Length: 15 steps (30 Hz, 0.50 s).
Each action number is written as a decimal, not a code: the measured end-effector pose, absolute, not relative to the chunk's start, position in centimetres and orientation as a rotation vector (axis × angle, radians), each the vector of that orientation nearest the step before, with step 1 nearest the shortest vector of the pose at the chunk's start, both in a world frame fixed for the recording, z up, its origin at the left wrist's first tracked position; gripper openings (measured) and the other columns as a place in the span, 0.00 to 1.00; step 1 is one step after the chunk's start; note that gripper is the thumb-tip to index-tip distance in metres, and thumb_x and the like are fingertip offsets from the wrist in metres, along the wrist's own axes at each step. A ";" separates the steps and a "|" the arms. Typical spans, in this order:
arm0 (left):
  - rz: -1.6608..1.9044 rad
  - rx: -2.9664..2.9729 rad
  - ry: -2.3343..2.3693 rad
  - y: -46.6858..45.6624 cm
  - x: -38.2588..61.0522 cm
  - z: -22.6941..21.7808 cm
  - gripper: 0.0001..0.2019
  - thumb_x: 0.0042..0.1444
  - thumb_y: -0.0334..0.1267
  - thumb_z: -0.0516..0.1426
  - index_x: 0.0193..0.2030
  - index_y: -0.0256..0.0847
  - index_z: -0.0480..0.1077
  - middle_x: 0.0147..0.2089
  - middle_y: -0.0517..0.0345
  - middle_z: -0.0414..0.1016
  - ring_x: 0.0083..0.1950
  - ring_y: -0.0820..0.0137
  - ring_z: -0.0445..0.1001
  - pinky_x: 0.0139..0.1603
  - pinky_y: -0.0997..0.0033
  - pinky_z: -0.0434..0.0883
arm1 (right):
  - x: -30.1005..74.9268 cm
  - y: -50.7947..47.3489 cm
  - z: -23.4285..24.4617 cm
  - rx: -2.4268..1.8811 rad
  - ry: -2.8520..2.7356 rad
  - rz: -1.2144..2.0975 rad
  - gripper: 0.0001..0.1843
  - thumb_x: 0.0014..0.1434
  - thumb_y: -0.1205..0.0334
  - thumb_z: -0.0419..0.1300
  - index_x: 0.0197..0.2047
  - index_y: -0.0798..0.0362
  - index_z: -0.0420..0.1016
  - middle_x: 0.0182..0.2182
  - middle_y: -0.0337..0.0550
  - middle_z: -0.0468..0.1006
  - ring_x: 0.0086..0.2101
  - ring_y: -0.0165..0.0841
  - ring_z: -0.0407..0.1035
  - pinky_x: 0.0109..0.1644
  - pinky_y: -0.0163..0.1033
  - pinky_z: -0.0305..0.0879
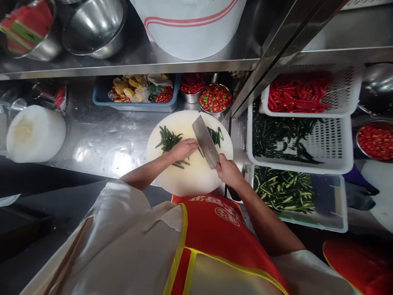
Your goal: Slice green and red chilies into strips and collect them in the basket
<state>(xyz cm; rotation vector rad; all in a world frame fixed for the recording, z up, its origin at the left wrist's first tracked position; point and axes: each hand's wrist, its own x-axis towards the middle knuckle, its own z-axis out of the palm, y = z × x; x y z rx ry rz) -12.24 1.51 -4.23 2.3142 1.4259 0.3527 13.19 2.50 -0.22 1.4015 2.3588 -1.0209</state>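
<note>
A round white cutting board lies on the steel counter in front of me. My left hand presses down on a bunch of long green chilies, fingers curled over them. My right hand grips the handle of a broad cleaver, whose blade slants across the board just right of my left hand. A small pile of cut green chili pieces lies beyond the blade.
White baskets on the right hold red chilies and green chilies; a clear tub holds more green ones. A bowl of chopped chilies and a blue tray stand behind the board. Another round board sits left.
</note>
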 end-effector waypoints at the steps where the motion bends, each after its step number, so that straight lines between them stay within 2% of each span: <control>1: 0.384 2.266 1.499 1.4 -13.1 -3.8 0.15 0.68 0.36 0.46 0.40 0.39 0.73 0.44 0.51 0.74 0.48 0.67 0.72 0.51 0.68 0.69 | 13.9 2.2 -0.1 1.412 2.362 -1.035 0.14 0.66 0.60 0.46 0.51 0.56 0.62 0.32 0.50 0.78 0.32 0.40 0.71 0.33 0.38 0.50; 4: 0.309 2.152 1.631 0.8 -15.7 -2.7 0.12 0.65 0.36 0.49 0.40 0.39 0.74 0.44 0.53 0.74 0.47 0.67 0.73 0.49 0.68 0.69 | 16.3 0.7 0.3 1.373 2.356 -1.075 0.14 0.66 0.59 0.46 0.51 0.56 0.62 0.30 0.49 0.77 0.31 0.39 0.70 0.32 0.38 0.49; 9: -0.123 2.268 1.457 -0.6 -16.5 -2.8 0.07 0.59 0.37 0.55 0.39 0.42 0.75 0.42 0.55 0.74 0.47 0.64 0.73 0.50 0.65 0.68 | 18.5 -1.5 0.1 1.227 2.321 -1.131 0.11 0.66 0.59 0.45 0.47 0.54 0.63 0.28 0.46 0.76 0.33 0.40 0.70 0.32 0.38 0.46; 15: -0.158 2.246 1.480 -0.6 -15.1 -3.5 0.08 0.59 0.36 0.54 0.38 0.42 0.75 0.40 0.55 0.73 0.42 0.66 0.74 0.44 0.68 0.68 | 18.2 -1.1 -0.1 1.334 2.259 -1.179 0.12 0.66 0.60 0.46 0.48 0.55 0.63 0.30 0.47 0.77 0.32 0.37 0.70 0.33 0.37 0.48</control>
